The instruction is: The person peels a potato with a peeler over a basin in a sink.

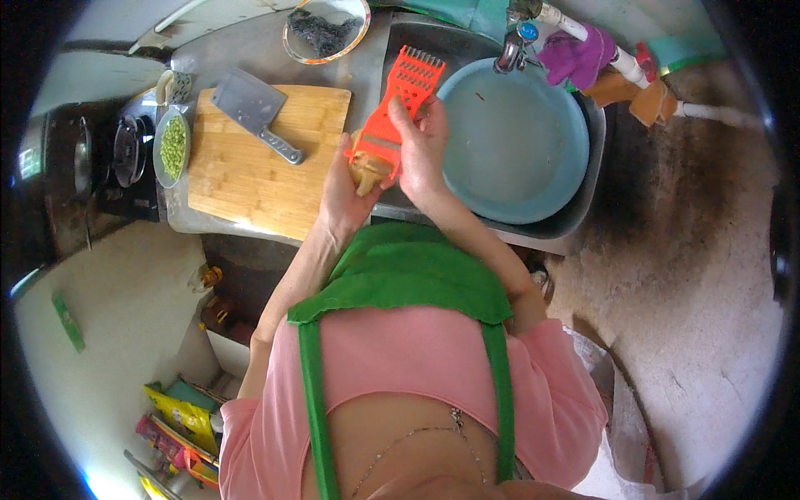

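Observation:
My right hand (426,147) grips a red plastic grater-peeler (409,81), its thumb along the handle and its metal-toothed end pointing up and away. The tool's blade end lies against a yellowish-brown vegetable, perhaps a potato (367,172), with peel hanging about the blade. Cupped beneath it, my left hand (344,194) holds the vegetable over the gap between board and sink. Part of the vegetable is hidden by the tool and my fingers. A cleaver (253,106) rests on the wooden cutting board (250,194) to the left.
A blue basin (512,150) of cloudy water sits in the metal sink (597,156), below a faucet (511,53). Purple gloves (581,56) hang on the pipe. A bowl of green peas or beans (173,147) stands left of the board. Dark scouring mesh (322,31) lies in a bowl behind.

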Demonstrator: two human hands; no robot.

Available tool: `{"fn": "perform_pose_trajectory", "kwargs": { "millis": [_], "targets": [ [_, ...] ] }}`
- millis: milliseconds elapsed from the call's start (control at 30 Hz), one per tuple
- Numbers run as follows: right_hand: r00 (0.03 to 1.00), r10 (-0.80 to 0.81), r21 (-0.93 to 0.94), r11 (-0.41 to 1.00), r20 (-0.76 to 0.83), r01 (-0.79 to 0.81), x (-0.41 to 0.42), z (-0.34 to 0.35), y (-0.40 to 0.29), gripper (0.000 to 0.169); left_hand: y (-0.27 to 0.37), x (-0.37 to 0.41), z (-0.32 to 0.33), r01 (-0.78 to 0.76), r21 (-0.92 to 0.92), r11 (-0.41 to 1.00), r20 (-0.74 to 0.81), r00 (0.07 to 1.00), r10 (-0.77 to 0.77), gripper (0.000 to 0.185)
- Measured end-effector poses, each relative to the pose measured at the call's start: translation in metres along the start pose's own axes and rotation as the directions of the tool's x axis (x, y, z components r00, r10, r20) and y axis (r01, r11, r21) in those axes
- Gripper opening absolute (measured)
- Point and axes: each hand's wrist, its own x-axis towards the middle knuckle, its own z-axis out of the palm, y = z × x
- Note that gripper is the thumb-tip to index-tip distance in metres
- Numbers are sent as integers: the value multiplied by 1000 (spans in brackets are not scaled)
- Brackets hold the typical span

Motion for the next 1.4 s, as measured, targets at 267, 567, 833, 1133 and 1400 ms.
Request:
{"fn": "perform_pose_trajectory", "kwargs": {
  "millis": [267,567,833,1133,1400],
  "targets": [
    [986,-72,57,995,-147,82,64,-32,-3,39,3,-11,10,39,169,985,-10,999,-38,47],
    [988,-136,-4,991,79,136,1,-2,5,35,-3,-2,28,-89,73,993,-183,978,101,44],
    [988,-1,89,996,-157,15,66,-40,-2,37,4,-7,21,-26,150,988,-11,1000,28,42],
    [998,-59,37,998,35,57,1,-6,14,34,2,-2,17,-26,-21,999,-117,993,23,41],
    [981,-23,62,997,-193,35,66,-42,-4,29,6,-11,16,59,17,998,23,998,-59,45]
  ]
}}
